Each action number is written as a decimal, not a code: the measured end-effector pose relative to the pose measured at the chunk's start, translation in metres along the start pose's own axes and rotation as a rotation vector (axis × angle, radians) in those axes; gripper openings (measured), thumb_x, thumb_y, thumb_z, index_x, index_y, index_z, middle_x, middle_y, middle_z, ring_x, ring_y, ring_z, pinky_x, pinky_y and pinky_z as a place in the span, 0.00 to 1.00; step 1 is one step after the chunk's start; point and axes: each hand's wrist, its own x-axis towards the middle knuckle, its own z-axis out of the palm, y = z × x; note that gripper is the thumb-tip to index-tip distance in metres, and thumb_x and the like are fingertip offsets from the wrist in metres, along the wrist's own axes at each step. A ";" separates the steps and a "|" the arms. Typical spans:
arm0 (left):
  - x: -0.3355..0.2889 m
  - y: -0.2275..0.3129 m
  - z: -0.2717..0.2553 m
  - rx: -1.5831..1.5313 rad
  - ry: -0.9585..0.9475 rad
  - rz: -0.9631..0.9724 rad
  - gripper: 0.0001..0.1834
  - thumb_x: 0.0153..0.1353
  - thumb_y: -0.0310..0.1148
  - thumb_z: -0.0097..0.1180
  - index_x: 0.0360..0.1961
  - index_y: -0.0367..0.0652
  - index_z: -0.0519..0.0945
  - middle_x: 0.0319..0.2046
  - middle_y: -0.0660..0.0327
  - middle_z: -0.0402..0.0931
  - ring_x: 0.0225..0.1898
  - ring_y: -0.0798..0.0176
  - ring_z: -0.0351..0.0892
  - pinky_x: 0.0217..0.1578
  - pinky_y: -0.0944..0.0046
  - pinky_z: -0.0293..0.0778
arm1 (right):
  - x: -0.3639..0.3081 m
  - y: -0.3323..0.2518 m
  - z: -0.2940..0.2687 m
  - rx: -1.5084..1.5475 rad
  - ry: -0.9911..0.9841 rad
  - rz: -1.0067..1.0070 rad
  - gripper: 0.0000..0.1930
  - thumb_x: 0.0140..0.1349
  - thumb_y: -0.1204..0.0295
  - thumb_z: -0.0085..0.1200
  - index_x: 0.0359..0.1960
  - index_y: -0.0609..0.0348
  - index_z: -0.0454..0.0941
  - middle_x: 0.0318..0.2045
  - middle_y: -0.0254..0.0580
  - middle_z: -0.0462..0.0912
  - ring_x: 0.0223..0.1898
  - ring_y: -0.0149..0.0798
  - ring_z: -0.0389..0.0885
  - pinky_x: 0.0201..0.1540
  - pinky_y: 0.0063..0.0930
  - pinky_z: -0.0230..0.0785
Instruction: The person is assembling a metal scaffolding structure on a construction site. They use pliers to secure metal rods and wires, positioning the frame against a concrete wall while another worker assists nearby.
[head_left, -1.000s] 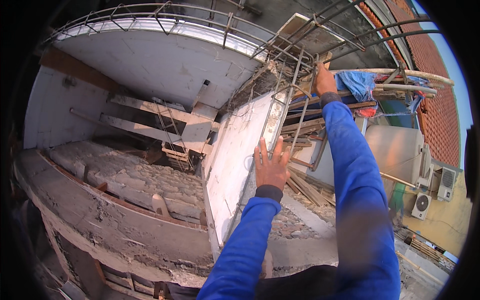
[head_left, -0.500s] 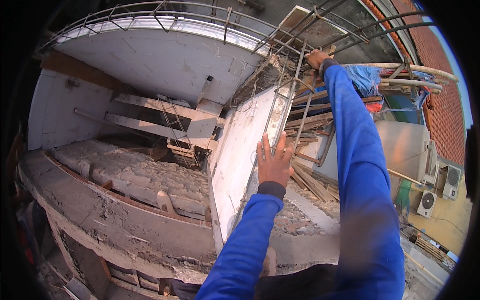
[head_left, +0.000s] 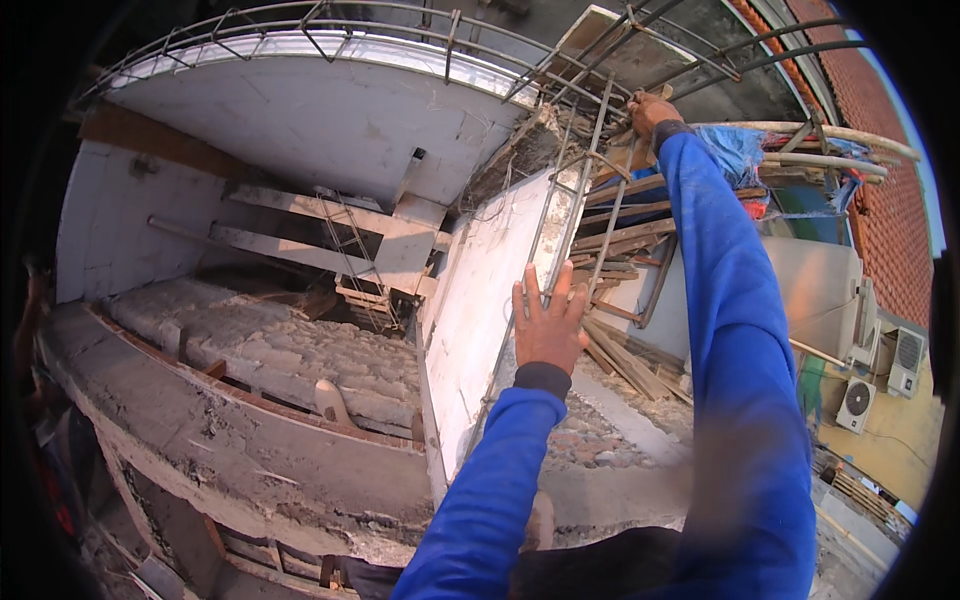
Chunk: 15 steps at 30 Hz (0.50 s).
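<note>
My left hand (head_left: 548, 328) lies with its fingers spread over the steel rebar cage (head_left: 583, 195), which runs along the top of a white block wall (head_left: 487, 300). Farther off, my right hand (head_left: 654, 112) is closed beside the corner where this cage meets other steel bars (head_left: 690, 50). Its fingers are curled together, and whatever is inside them is hidden. Both forearms are in blue sleeves with dark cuffs.
A second rebar cage (head_left: 380, 30) curves along the far wall. Below on the left are concrete beams (head_left: 290, 250) and a rough ledge (head_left: 230, 430). Wooden planks (head_left: 625, 240), a blue tarp (head_left: 730, 155) and air-conditioner units (head_left: 855, 405) are on the right.
My right hand has shifted slightly to the right at the bar corner, its forearm swinging right with it. My left hand stays spread in the same place.
</note>
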 end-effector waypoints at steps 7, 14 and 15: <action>-0.001 0.001 0.000 0.035 -0.031 -0.007 0.39 0.46 0.51 0.67 0.61 0.61 0.68 0.72 0.65 0.45 0.72 0.41 0.39 0.69 0.40 0.39 | -0.036 0.013 0.007 0.600 0.192 0.053 0.12 0.63 0.63 0.51 0.44 0.48 0.81 0.43 0.43 0.82 0.47 0.44 0.80 0.50 0.35 0.70; -0.001 -0.001 0.003 0.071 -0.037 -0.014 0.38 0.48 0.53 0.66 0.62 0.62 0.68 0.73 0.66 0.42 0.73 0.42 0.35 0.69 0.40 0.35 | -0.057 0.010 -0.018 0.400 0.212 -0.166 0.10 0.62 0.67 0.52 0.44 0.48 0.80 0.44 0.39 0.83 0.45 0.46 0.81 0.50 0.36 0.71; -0.001 0.000 0.002 0.078 -0.047 -0.019 0.38 0.48 0.53 0.66 0.62 0.63 0.68 0.73 0.66 0.42 0.73 0.42 0.35 0.69 0.40 0.34 | -0.062 0.010 -0.021 0.293 0.246 -0.230 0.10 0.62 0.67 0.52 0.44 0.48 0.80 0.44 0.39 0.83 0.45 0.47 0.81 0.50 0.37 0.72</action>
